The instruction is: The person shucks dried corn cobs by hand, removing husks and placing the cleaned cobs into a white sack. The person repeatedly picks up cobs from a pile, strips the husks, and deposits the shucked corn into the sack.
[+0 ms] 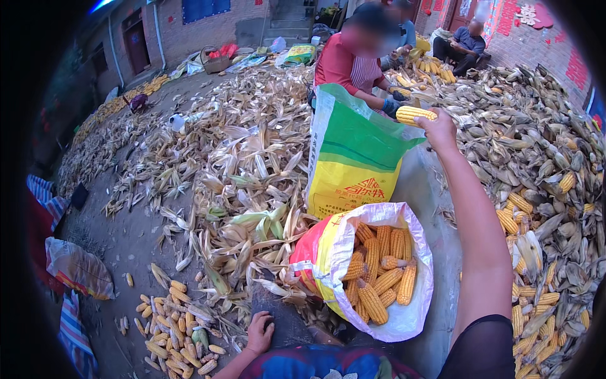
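Observation:
In my outstretched right hand [441, 130] is a husked yellow corn cob [411, 114], gripped at one end. The cob is beside the upper edge of an upright green and yellow woven sack [358, 144], which bears printing. Closer to me stands a red and yellow woven sack [307, 256] with a rolled white rim, holding many husked corn cobs [372, 303]. My left hand [260, 333] rests on my dark-trousered leg [284, 315], its fingers loosely bent and holding nothing.
Loose dry husks [246, 189] cover the ground ahead. A pile of cobs [177, 336] lies at lower left, and a heap of unhusked corn [516, 128] rises on the right. A gloved person in red [338, 64] works beyond the green sack; others sit behind.

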{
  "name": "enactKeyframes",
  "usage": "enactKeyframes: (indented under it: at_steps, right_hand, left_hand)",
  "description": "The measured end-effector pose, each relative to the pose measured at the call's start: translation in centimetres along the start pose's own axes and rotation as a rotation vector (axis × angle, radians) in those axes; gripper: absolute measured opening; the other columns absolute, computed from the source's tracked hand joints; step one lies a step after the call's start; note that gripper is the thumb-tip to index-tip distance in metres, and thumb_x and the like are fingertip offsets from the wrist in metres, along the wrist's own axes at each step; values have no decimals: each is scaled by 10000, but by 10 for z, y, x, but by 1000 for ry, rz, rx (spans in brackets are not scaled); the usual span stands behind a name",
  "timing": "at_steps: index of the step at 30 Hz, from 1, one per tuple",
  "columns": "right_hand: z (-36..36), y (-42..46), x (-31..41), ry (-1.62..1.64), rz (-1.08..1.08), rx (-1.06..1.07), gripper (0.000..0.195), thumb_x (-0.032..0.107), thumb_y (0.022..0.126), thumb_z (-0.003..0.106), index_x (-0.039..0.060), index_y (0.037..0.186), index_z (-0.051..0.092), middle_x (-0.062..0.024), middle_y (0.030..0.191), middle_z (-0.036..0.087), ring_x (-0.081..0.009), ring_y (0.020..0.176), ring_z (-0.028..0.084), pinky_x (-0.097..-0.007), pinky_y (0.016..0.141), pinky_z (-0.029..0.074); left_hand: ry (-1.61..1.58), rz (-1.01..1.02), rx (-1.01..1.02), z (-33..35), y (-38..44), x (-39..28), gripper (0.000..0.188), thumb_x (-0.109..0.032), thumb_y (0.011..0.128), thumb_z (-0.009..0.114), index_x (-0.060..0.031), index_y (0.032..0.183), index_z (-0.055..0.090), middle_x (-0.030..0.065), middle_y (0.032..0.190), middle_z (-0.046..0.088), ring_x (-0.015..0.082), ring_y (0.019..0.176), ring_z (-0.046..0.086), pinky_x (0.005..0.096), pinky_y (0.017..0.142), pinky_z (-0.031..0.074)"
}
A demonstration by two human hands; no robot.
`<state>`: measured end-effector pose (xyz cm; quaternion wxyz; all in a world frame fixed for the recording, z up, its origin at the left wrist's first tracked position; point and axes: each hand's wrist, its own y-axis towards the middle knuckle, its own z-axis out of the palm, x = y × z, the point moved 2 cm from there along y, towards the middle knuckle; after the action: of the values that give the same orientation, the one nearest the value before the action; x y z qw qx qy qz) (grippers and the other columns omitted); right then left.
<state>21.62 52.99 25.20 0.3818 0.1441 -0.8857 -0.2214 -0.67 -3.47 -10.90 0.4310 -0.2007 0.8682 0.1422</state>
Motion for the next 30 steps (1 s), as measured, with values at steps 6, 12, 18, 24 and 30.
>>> enactKeyframes:
  at_steps: [6, 12, 18, 24, 30]
  right_hand:
    - [12, 1, -11, 395, 190, -67, 344, 179, 855, 665, -50, 1105, 608, -104, 876, 676, -147, 654, 667, -263, 521, 539]
    - [-15, -146, -29, 489, 134, 168, 190, 159, 846, 626, -1, 930, 684, -119, 829, 683, -167, 640, 661, -305, 588, 522]
    - [-136, -259, -143, -7, 71, -115, 193, 152, 840, 628, -12, 929, 676, -145, 885, 666, -223, 766, 657, -323, 714, 509]
    - [-308, -317, -258, -346, 341, -423, 170, 125, 843, 602, 7, 939, 677, -186, 931, 676, -354, 858, 649, -392, 828, 501]
    - [-377, -310, -339, -727, 318, -486, 245, 87, 858, 578, -13, 1076, 628, -190, 1043, 656, -343, 960, 631, -413, 895, 477]
  left_hand:
    - [-25, -1, -8, 2, 5, 7, 215, -49, 781, 625, -16, 993, 630, 166, 1117, 590, 337, 1024, 590, 372, 882, 475]
    - [-82, -11, -11, 11, 4, 16, 176, -7, 788, 588, 3, 961, 619, 156, 1081, 585, 312, 994, 577, 366, 887, 460]
    - [-128, 17, 91, 20, 11, 86, 164, 28, 816, 562, 19, 971, 615, 120, 1133, 542, 213, 972, 574, 289, 864, 463]
    - [-161, -76, 88, 22, 30, 94, 196, 24, 808, 576, -10, 996, 617, 74, 955, 612, 162, 892, 563, 273, 832, 446]
    - [-155, -88, 116, 30, 40, 106, 183, 14, 832, 571, -6, 1007, 620, 64, 884, 638, 146, 811, 570, 273, 777, 466]
